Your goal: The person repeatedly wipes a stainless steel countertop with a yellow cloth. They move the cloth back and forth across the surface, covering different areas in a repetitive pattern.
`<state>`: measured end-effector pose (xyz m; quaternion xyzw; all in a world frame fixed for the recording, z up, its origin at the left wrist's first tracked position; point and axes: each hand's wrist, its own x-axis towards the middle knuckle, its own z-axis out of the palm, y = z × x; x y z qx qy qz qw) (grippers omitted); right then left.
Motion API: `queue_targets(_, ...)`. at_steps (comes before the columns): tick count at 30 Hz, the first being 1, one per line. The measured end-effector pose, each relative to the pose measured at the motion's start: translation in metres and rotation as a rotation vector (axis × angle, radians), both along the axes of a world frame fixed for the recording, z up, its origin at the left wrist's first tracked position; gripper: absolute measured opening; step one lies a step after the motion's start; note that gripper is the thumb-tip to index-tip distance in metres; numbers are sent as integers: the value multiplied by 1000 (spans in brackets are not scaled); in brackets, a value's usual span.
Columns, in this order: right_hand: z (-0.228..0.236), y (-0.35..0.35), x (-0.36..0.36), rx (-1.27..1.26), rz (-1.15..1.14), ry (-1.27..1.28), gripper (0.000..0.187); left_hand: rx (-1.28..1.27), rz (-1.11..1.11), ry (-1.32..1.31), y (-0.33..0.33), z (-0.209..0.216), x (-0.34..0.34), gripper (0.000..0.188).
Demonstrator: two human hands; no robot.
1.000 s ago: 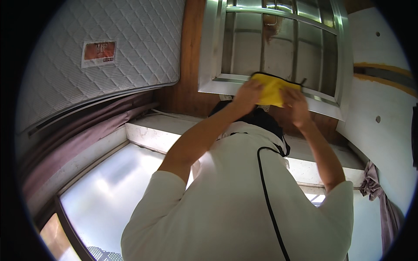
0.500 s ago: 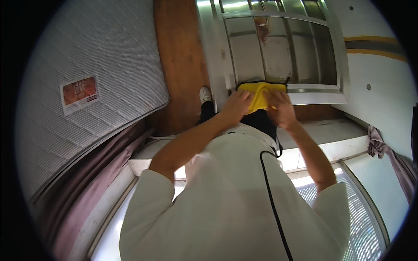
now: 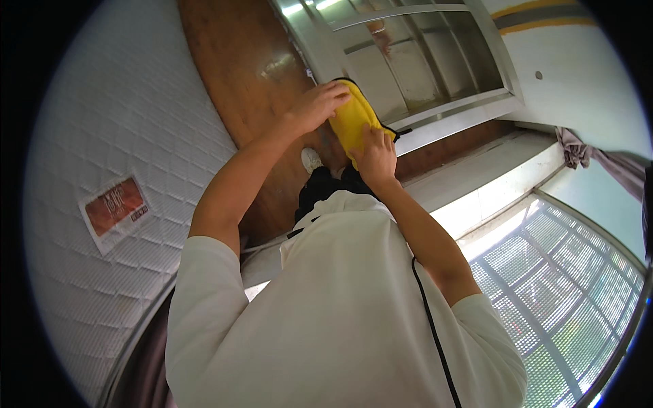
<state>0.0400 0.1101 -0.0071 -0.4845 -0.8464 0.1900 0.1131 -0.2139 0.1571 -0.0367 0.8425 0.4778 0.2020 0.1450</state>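
Observation:
A yellow cloth (image 3: 352,126) with a dark edging is stretched between my two hands, in front of the near corner of a metal frame (image 3: 462,112). My left hand (image 3: 323,103) grips its far left side, with the fingers bent over the edge. Nearer to me, my right hand (image 3: 375,155) holds the lower right part, thumb and fingers closed on the fabric. A short dark strap end sticks out from the cloth's right corner. The fingertips under the cloth are hidden.
A quilted grey-white mattress (image 3: 143,272) with a red-and-white label stands at the left. Brown wooden floor (image 3: 252,75) runs beside it. At the right are a pale ledge (image 3: 490,163), a tied curtain (image 3: 578,146) and a window with a grille (image 3: 558,272).
My view has turned, and I have shifted left along the frame. Both hands have moved left with the cloth, which is now tilted and spread out longer than before.

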Motion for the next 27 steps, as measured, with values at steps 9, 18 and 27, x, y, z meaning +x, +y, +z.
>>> queue_targets(9, -9, 9, 14, -87, 109, -49, 43, -191, -23, -88, -46, 5, 62, 33)
queue_targets(18, 5, -7, 41, -6, 169, -86, 51, -219, -33, 88, -28, 22, 46, 52)
queue_targets(27, -15, -2, 8, 22, -4, 14, 57, -294, -23, 132, -9, 10, 46, 70)
